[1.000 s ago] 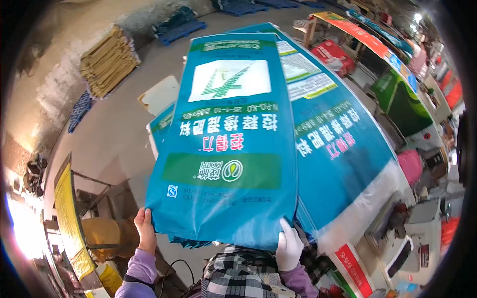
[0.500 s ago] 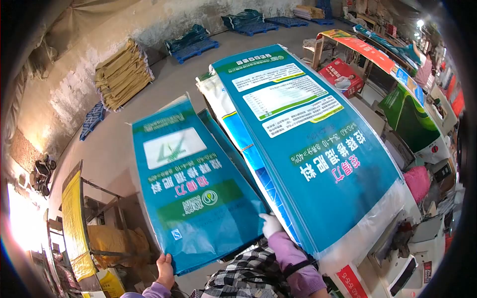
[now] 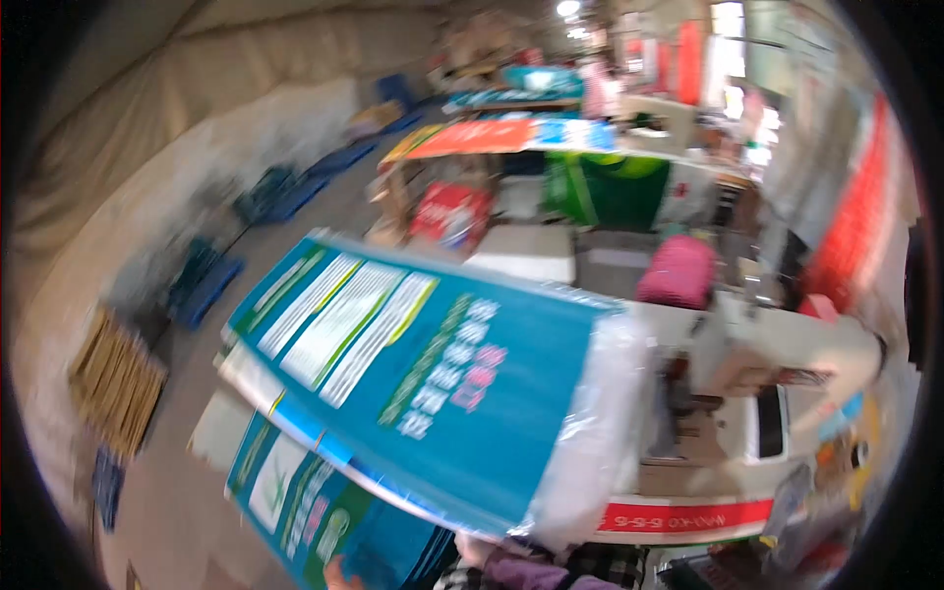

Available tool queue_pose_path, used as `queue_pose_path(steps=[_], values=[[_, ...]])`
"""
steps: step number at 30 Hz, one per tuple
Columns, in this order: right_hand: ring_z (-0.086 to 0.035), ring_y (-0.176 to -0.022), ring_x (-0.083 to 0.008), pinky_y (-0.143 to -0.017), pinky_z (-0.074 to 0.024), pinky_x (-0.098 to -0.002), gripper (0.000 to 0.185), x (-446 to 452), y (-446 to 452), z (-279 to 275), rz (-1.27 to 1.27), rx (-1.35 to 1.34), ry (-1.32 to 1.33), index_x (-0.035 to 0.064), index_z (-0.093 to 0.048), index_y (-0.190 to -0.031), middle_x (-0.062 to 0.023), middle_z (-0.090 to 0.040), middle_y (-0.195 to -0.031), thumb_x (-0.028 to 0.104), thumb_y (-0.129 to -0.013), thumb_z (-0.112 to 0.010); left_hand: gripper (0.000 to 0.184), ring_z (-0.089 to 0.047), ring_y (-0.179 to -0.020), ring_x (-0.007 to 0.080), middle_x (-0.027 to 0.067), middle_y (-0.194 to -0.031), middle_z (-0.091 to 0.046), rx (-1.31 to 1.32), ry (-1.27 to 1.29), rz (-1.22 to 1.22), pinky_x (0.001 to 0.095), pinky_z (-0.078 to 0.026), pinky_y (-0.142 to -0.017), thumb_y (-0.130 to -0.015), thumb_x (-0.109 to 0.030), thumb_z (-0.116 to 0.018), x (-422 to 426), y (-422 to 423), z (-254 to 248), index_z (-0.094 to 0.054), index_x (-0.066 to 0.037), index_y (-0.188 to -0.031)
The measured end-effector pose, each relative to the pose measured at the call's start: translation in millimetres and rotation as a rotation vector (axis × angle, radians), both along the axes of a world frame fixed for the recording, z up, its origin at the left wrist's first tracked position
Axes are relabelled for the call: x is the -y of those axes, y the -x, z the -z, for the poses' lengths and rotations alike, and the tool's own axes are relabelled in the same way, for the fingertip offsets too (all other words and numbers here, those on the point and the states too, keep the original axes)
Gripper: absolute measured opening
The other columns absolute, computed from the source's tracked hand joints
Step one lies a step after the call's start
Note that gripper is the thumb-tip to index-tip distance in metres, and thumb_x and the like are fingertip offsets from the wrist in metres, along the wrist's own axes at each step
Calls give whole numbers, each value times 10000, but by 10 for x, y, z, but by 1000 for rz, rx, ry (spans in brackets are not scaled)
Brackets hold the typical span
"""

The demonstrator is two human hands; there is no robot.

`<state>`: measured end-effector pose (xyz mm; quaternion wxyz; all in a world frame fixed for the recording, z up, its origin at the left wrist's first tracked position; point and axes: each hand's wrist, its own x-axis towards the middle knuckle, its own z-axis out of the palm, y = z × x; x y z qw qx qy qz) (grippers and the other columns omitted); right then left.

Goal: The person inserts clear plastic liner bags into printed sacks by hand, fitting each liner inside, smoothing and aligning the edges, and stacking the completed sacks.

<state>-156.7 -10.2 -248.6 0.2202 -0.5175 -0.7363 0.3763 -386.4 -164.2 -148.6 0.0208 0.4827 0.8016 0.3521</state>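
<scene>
Blue-green printed fertilizer sacks [image 3: 501, 413] lie in a flat stack across the middle, with clear plastic film at their right end. Below them at the lower left is another bundle of the same sacks [image 3: 369, 536], partly under the first stack's edge. My left hand [image 3: 339, 573] is at the bottom, against the lower bundle, blurred and cut off by the frame. My right hand [image 3: 474, 551], below a purple sleeve, is by the front edge of the upper stack, where the two bundles meet. Motion blur hides the fingers of both hands.
A white sewing machine [image 3: 787, 349] stands on the table at right, with a dark phone-like slab [image 3: 770, 423] and a red printed strip [image 3: 688, 516]. Behind are a pink bundle [image 3: 678, 270] and a red box [image 3: 452, 214]. Brown sacks [image 3: 116, 383] are piled by the left wall.
My view has swung right, so the sacks appear lower and further left, and the sewing machine shows fully. My left hand now appears over the lower bundle rather than at its near left corner.
</scene>
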Motion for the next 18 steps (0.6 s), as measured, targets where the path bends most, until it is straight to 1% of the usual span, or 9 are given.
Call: queue_pose_path(steps=[2, 4, 8, 10, 12, 13, 14, 15, 18], values=[[-628, -937, -339, -855, -495, -405, 284, 22, -216, -501, -55, -163, 11, 49, -638, -1136, -198, -650, -975, 151, -882, -560, 354, -601, -1040, 336, 180, -1108, -649, 207, 57, 697, 404, -465, -902, -837, 26, -540, -737, -972, -970, -640, -30, -1172], [-632, -931, -329, -851, -497, -399, 283, 160, -496, -1087, -164, -307, 7, 51, -636, -1139, -190, -653, -975, 153, -886, -560, 167, -598, -957, 298, 98, -935, -662, 96, 19, 1021, 418, -447, -873, -700, -75, -726, -1366, -1796, -816, -697, -93, -864], [-639, -921, -309, -842, -501, -386, 280, 554, -1110, -1975, -387, -422, -22, 55, -631, -1144, -172, -659, -976, 157, -893, -560, 171, -601, -793, 248, 88, -842, -654, -190, -81, 1186, 358, -454, -729, -756, -172, -770, -2040, -3216, -833, -686, -65, -860], [-643, -916, -299, -838, -503, -380, 279, 713, -1459, -2186, -419, -386, -35, 56, -629, -1146, -163, -662, -977, 159, -896, -560, 157, -590, -709, 213, 75, -787, -654, 135, 30, 1232, 333, -457, -670, -787, -152, -750, -2320, -3164, -402, -701, -51, -896], [-647, -910, -289, -833, -505, -374, 278, 710, -1798, -2108, -267, -234, -75, 58, -626, -1149, -154, -665, -978, 161, -899, -560, 149, -579, -625, 178, 61, -732, -654, 430, 190, 1246, 308, -460, -611, -817, -133, -731, -2464, -3007, -305, -716, -38, -932], [-620, -1044, -230, -939, -470, -359, 330, 419, -2087, -1596, -185, -119, -356, 39, -617, -1182, -116, -650, -1140, 255, -946, -537, 125, -538, -581, 127, 30, -691, -647, 534, 170, 1214, 272, -434, -557, -836, -113, -717, -2499, -2971, -354, -718, -24, -925], [-625, -1062, -218, -907, -489, -336, 332, 467, -2294, -1758, 223, -208, 51, 54, -611, -1212, -142, -634, -1198, 236, -937, -571, 105, -497, -536, 75, -1, -651, -641, 644, 153, 1172, 237, -408, -503, -855, -92, -703, -2503, -2945, -411, -720, -10, -919], [-652, -1001, -228, -857, -505, -315, 350, 442, -2464, -2159, 514, -565, -90, 58, -621, -1203, -185, -658, -1115, 239, -904, -630, 100, -500, -570, 60, -11, -680, -642, 704, 294, 1094, 224, -413, -520, -861, -81, -695, -2474, -2900, -571, -719, -8, -925], [-673, -791, -178, -704, -525, -314, 342, 89, -2715, -1874, 835, -458, -159, -22, -636, -1114, -146, -700, -913, 259, -919, -626, 102, -519, -604, 39, -3, -706, -650, 758, 374, 1032, 194, -420, -550, -867, -60, -681, -2460, -2795, -697, -714, 10, -933]])
